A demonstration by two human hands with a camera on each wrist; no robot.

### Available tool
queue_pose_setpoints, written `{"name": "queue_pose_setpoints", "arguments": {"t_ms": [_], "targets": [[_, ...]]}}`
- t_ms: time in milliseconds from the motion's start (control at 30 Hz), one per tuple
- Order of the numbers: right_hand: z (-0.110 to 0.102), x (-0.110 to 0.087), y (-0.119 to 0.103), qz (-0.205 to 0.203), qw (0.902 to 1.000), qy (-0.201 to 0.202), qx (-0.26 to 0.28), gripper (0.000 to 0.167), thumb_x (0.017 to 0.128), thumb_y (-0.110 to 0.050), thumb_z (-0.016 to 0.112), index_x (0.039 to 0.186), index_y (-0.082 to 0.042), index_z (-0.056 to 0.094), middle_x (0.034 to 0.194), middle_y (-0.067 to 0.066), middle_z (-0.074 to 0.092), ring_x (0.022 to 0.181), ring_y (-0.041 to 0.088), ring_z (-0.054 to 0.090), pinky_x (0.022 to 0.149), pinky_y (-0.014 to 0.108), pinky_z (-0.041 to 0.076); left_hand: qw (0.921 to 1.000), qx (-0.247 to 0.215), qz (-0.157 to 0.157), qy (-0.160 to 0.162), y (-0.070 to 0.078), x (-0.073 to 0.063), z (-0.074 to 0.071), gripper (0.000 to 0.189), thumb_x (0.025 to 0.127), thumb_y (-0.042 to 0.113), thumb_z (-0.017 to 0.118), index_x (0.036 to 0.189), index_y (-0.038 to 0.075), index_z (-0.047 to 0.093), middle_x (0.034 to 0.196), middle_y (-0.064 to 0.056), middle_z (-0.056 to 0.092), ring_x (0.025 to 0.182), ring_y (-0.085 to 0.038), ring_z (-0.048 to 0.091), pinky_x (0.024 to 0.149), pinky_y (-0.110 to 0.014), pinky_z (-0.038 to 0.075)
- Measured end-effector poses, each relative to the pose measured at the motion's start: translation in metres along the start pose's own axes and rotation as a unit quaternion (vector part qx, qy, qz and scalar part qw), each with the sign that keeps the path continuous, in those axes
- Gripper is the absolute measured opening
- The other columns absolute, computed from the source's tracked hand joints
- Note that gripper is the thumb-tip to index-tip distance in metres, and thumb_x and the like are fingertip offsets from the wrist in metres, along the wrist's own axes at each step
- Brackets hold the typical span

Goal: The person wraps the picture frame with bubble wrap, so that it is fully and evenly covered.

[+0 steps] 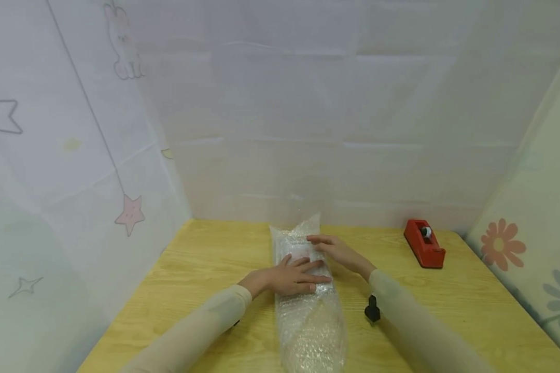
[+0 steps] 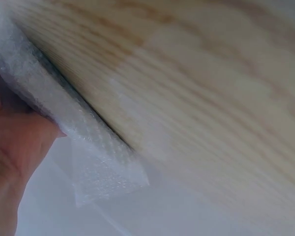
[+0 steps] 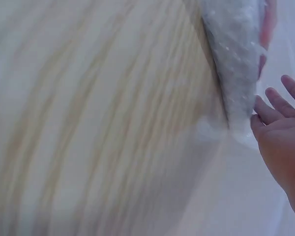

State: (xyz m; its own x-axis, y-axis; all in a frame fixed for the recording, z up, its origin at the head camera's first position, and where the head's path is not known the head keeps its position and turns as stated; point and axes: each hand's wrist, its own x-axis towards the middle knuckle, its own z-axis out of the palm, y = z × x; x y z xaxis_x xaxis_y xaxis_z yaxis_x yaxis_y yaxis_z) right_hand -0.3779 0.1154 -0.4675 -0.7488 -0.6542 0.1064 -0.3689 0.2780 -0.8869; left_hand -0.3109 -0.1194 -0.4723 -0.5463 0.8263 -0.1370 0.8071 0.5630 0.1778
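A long piece of bubble wrap [image 1: 310, 329] lies lengthwise on the table, its far part folded round a flat, pale item that shows only dimly through the layers. Across the middle of this bundle rests my left hand [image 1: 291, 277], palm down with fingers spread. In the left wrist view the thumb side of that hand lies against the wrapped edge [image 2: 64, 101]. My right hand [image 1: 340, 254] is at the far right side of the bundle, fingertips over its edge. From the right wrist, the right fingers [image 3: 280, 104] look straight and slightly parted beside the bubble wrap [image 3: 236, 59].
A red tape dispenser [image 1: 424, 246] with a small roll stands at the back right of the yellow wood-grain table [image 1: 205, 248]. Pale sheeting [image 1: 280, 129] hangs behind the table, with printed sheets along both sides. A small black object [image 1: 372, 310] shows by the right sleeve.
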Motion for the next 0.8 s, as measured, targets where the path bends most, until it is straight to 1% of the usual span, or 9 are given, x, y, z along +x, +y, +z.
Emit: {"name": "queue_pose_setpoints", "arguments": {"t_ms": [133, 233, 367, 433, 567, 600, 633, 733, 800], "targets": [[-0.008, -0.018, -0.007, -0.045, 0.9970, 0.005, -0.063, 0.042, 0.109, -0.022, 0.052, 0.150, -0.013, 0.052, 0.153, 0.007, 0.048, 0.142, 0.033, 0.039, 0.110, 0.061, 0.032, 1.0000, 0.006, -0.006, 0.000, -0.003, -0.001, 0.002, 0.052, 0.109, 0.058, 0.018, 0.160, 0.052, 0.016, 0.171, -0.002, -0.002, 0.152, -0.041, 0.003, 0.109, -0.077, 0.003], [-0.010, -0.034, -0.011, -0.082, 0.9872, -0.002, -0.136, 0.041, 0.107, -0.020, 0.056, 0.148, -0.014, 0.055, 0.153, 0.008, 0.048, 0.142, 0.034, 0.039, 0.109, 0.062, 0.034, 0.9999, 0.008, -0.011, 0.000, -0.005, -0.003, 0.002, 0.051, 0.108, 0.059, 0.018, 0.159, 0.054, 0.016, 0.171, 0.000, -0.002, 0.153, -0.040, 0.003, 0.109, -0.075, 0.003], [-0.008, -0.061, -0.019, -0.112, 0.9639, -0.025, -0.240, 0.043, 0.105, -0.020, 0.059, 0.148, -0.013, 0.055, 0.155, 0.009, 0.044, 0.143, 0.035, 0.037, 0.108, 0.064, 0.033, 0.9998, 0.002, -0.019, -0.003, -0.005, -0.005, 0.002, 0.051, 0.108, 0.060, 0.019, 0.158, 0.055, 0.017, 0.170, 0.004, -0.002, 0.153, -0.038, 0.004, 0.111, -0.074, 0.003], [-0.006, -0.074, -0.026, -0.123, 0.9547, -0.038, -0.269, 0.045, 0.104, -0.017, 0.059, 0.148, -0.010, 0.054, 0.156, 0.012, 0.043, 0.144, 0.036, 0.035, 0.108, 0.066, 0.032, 0.9998, 0.001, -0.020, -0.005, -0.004, -0.005, 0.001, 0.051, 0.108, 0.061, 0.019, 0.158, 0.055, 0.018, 0.170, 0.005, -0.002, 0.153, -0.038, 0.005, 0.111, -0.073, 0.003], [-0.003, -0.095, -0.035, -0.152, 0.9334, -0.048, -0.322, 0.050, 0.098, -0.009, 0.064, 0.148, -0.006, 0.053, 0.156, 0.013, 0.043, 0.142, 0.036, 0.038, 0.106, 0.064, 0.036, 0.9998, -0.003, -0.018, -0.008, -0.001, -0.004, 0.000, 0.052, 0.108, 0.061, 0.020, 0.159, 0.053, 0.019, 0.170, 0.004, -0.002, 0.153, -0.037, 0.004, 0.112, -0.072, 0.002], [-0.002, -0.099, -0.038, -0.163, 0.9255, -0.052, -0.338, 0.053, 0.096, -0.006, 0.067, 0.147, -0.005, 0.054, 0.156, 0.013, 0.043, 0.142, 0.035, 0.039, 0.106, 0.063, 0.037, 0.9998, -0.004, -0.017, -0.008, -0.001, -0.003, -0.001, 0.052, 0.108, 0.060, 0.020, 0.159, 0.053, 0.019, 0.170, 0.003, -0.001, 0.153, -0.037, 0.004, 0.112, -0.072, 0.002], [-0.001, -0.103, -0.038, -0.181, 0.9123, -0.055, -0.363, 0.056, 0.093, -0.004, 0.070, 0.147, -0.006, 0.054, 0.155, 0.013, 0.044, 0.141, 0.034, 0.040, 0.106, 0.061, 0.038, 0.9998, -0.004, -0.017, -0.007, 0.000, -0.002, -0.001, 0.052, 0.108, 0.060, 0.021, 0.159, 0.052, 0.019, 0.171, 0.003, -0.001, 0.153, -0.037, 0.005, 0.112, -0.072, 0.002], [0.003, -0.114, -0.039, -0.235, 0.8659, -0.070, -0.436, 0.072, 0.084, 0.000, 0.079, 0.150, -0.008, 0.050, 0.156, 0.013, 0.042, 0.142, 0.033, 0.039, 0.107, 0.058, 0.039, 0.9998, 0.002, -0.016, -0.008, 0.001, -0.001, -0.002, 0.052, 0.109, 0.059, 0.020, 0.160, 0.051, 0.018, 0.171, 0.002, -0.001, 0.153, -0.037, 0.005, 0.112, -0.072, 0.002], [0.007, -0.122, -0.039, -0.262, 0.8390, -0.082, -0.470, 0.083, 0.079, 0.001, 0.083, 0.153, -0.010, 0.046, 0.158, 0.013, 0.039, 0.144, 0.033, 0.036, 0.108, 0.057, 0.038, 0.9998, 0.003, -0.016, -0.006, 0.002, 0.000, -0.002, 0.052, 0.109, 0.058, 0.021, 0.160, 0.050, 0.018, 0.171, 0.002, 0.000, 0.153, -0.037, 0.006, 0.112, -0.072, 0.003]]}}
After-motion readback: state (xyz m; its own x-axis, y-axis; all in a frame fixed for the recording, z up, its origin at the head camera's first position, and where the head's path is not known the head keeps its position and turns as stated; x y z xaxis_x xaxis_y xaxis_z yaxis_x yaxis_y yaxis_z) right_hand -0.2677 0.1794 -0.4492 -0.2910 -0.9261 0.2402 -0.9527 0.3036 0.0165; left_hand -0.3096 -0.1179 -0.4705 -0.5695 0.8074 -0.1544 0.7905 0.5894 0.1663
